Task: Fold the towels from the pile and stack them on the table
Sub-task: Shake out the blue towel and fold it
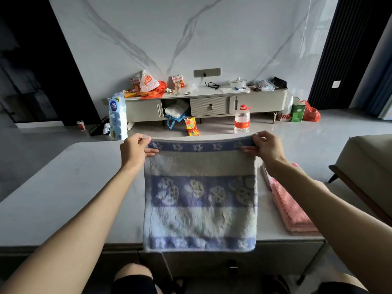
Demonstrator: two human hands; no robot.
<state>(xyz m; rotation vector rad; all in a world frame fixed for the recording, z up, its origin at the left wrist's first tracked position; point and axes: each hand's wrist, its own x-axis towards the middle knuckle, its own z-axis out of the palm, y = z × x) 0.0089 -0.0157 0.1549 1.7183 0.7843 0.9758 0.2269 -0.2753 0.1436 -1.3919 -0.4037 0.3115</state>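
A blue and white patterned towel [200,198] hangs in the air above the pale table [74,187], its lower edge reaching past the table's near edge. My left hand [135,148] pinches its top left corner and my right hand [265,146] pinches its top right corner, holding the top edge stretched flat. To the right of it a pink folded towel [290,206] lies on the table, partly hidden under my right forearm.
A beige chair [369,166] stands to the right of the table. Beyond the table are a water bottle [242,118], a snack packet [192,126] and a pack of paper rolls [117,115] on the floor, and a cluttered low cabinet [212,102] against the wall.
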